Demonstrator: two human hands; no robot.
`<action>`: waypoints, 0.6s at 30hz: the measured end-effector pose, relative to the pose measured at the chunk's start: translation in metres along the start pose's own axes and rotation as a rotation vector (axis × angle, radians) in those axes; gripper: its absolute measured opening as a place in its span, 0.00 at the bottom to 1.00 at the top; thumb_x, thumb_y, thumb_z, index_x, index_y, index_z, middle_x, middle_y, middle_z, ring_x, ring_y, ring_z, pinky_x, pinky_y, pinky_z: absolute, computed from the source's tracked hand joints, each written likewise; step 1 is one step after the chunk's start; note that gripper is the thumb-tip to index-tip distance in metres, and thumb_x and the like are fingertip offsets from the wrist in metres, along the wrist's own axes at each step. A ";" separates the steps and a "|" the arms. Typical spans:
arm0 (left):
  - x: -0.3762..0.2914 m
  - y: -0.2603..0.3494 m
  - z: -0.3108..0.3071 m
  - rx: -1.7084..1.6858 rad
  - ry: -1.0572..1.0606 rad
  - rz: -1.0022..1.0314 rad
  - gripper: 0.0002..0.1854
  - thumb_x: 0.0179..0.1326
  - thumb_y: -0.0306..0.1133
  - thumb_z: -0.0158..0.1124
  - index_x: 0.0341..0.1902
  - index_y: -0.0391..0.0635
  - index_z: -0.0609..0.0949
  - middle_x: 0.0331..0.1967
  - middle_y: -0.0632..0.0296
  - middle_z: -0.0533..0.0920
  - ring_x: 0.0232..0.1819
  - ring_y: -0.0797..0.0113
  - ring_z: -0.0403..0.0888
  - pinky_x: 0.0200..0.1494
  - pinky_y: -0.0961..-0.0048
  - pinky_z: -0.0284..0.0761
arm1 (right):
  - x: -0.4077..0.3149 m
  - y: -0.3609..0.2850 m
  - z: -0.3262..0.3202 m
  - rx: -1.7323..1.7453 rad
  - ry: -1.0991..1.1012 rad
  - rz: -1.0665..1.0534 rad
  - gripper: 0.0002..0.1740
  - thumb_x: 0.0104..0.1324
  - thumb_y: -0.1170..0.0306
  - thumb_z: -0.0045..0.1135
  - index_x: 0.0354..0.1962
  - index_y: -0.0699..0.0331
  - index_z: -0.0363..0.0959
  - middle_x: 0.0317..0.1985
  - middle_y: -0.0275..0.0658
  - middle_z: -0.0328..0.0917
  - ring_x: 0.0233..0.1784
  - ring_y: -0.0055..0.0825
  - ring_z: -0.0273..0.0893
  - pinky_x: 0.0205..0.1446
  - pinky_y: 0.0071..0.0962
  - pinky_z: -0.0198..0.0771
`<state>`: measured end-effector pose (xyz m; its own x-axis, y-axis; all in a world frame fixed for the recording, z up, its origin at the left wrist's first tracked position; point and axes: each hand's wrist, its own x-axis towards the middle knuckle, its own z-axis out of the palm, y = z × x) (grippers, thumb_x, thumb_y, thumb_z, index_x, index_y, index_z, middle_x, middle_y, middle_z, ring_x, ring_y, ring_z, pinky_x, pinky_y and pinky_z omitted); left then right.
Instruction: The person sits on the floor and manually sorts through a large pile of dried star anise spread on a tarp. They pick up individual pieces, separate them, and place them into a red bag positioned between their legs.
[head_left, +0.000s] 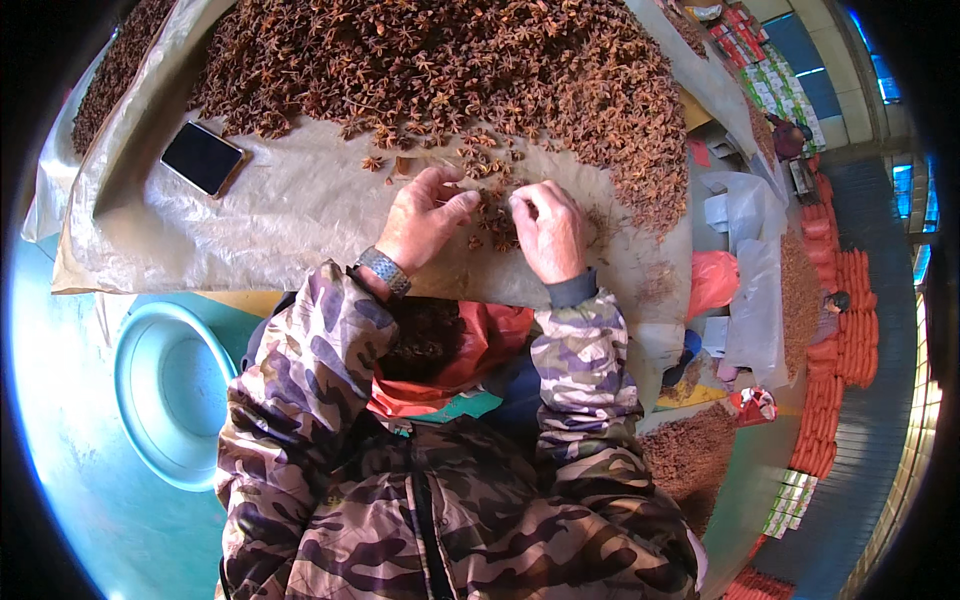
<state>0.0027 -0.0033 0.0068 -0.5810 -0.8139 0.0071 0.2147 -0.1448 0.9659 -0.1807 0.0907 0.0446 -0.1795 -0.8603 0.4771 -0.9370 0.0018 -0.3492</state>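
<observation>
A large heap of dried star anise (442, 67) covers the far part of a sheet-lined table (300, 225). A small loose cluster of star anise (495, 214) lies between my two hands. My left hand (427, 214), with a metal watch (383, 271) at its wrist, is over the sheet at the cluster's left. Its thumb and curled fingers are apart, and nothing shows between them. To the right of the cluster is my right hand (549, 225), thumb and forefinger drawn close together. Whether a small piece is pinched there is hidden.
A smartphone (202, 159) lies on the sheet at left. Below the table's edge are a light-blue basin (174, 397) on the floor and a red plastic bag (480, 345) with dark contents before me. At right are stacked red sacks (853, 319) and a person (787, 139).
</observation>
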 end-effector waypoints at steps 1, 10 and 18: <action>-0.001 -0.002 0.000 0.005 -0.016 -0.011 0.20 0.70 0.32 0.70 0.58 0.33 0.77 0.36 0.61 0.85 0.34 0.76 0.81 0.38 0.74 0.80 | -0.004 -0.007 0.002 0.016 0.007 -0.024 0.02 0.64 0.71 0.63 0.34 0.59 0.79 0.35 0.41 0.80 0.42 0.46 0.80 0.47 0.45 0.72; -0.009 0.010 0.019 -0.167 -0.155 -0.222 0.06 0.71 0.30 0.68 0.44 0.40 0.84 0.32 0.65 0.85 0.30 0.78 0.81 0.32 0.79 0.77 | -0.023 -0.015 -0.010 0.363 -0.017 0.086 0.03 0.68 0.73 0.61 0.38 0.63 0.78 0.34 0.42 0.82 0.38 0.39 0.82 0.43 0.35 0.74; -0.011 0.009 0.018 -0.461 -0.419 -0.221 0.06 0.74 0.33 0.66 0.48 0.46 0.82 0.39 0.64 0.87 0.35 0.77 0.81 0.37 0.78 0.77 | -0.030 -0.006 -0.023 1.146 -0.248 0.463 0.07 0.75 0.71 0.56 0.41 0.68 0.76 0.37 0.31 0.81 0.41 0.15 0.75 0.48 0.20 0.71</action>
<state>-0.0035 0.0145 0.0204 -0.8864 -0.4627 0.0118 0.3154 -0.5852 0.7470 -0.1769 0.1279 0.0510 -0.2436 -0.9699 0.0024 0.0182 -0.0071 -0.9998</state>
